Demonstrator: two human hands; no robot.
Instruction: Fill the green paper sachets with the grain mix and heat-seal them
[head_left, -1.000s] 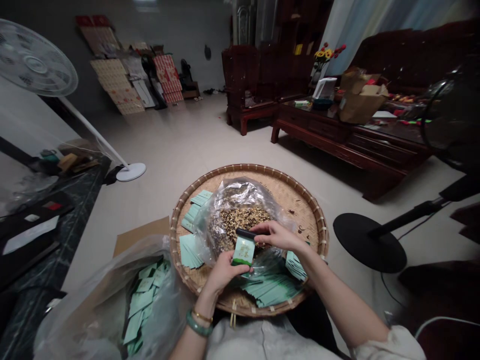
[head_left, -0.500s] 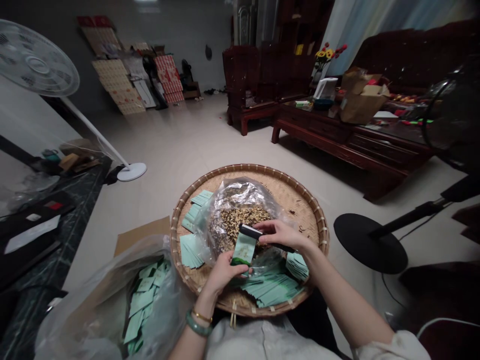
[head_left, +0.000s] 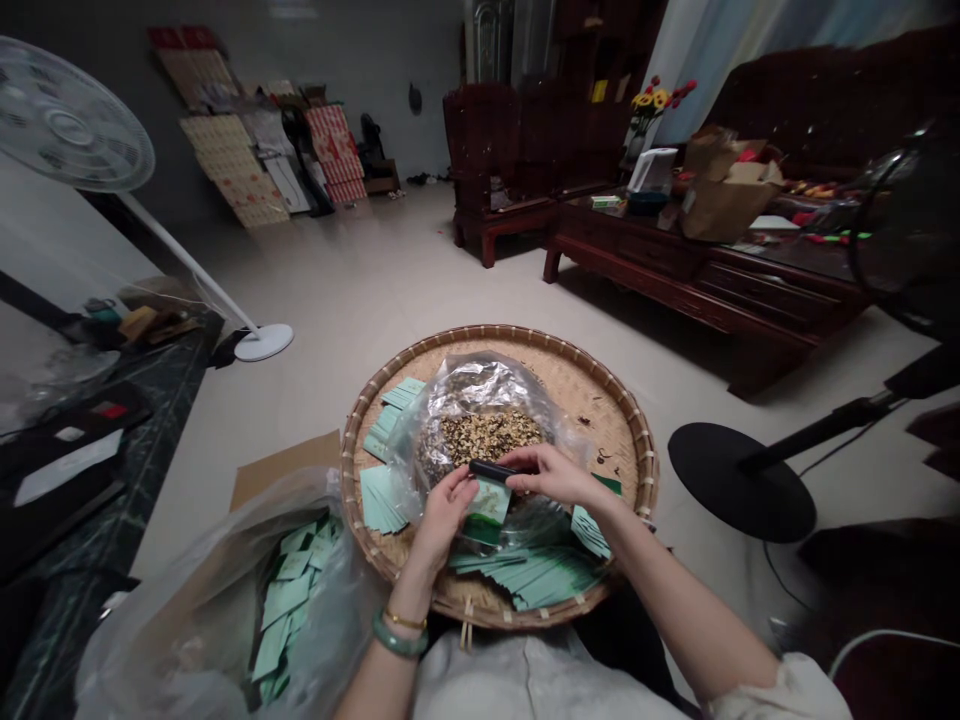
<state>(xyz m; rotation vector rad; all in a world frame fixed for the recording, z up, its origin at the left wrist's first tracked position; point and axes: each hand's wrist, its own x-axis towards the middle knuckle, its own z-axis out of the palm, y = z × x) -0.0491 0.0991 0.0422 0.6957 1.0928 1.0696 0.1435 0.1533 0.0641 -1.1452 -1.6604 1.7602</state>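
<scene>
Right hand (head_left: 546, 474), below the centre of the frame, grips a slim black bar (head_left: 491, 471) set across the top of a pale green packet (head_left: 490, 503); the left hand (head_left: 444, 510) pinches that packet's upper left edge. Just beyond, a clear plastic bag (head_left: 487, 376) of loose flakes (head_left: 491, 434) sits on a round woven tray (head_left: 581, 385).
</scene>
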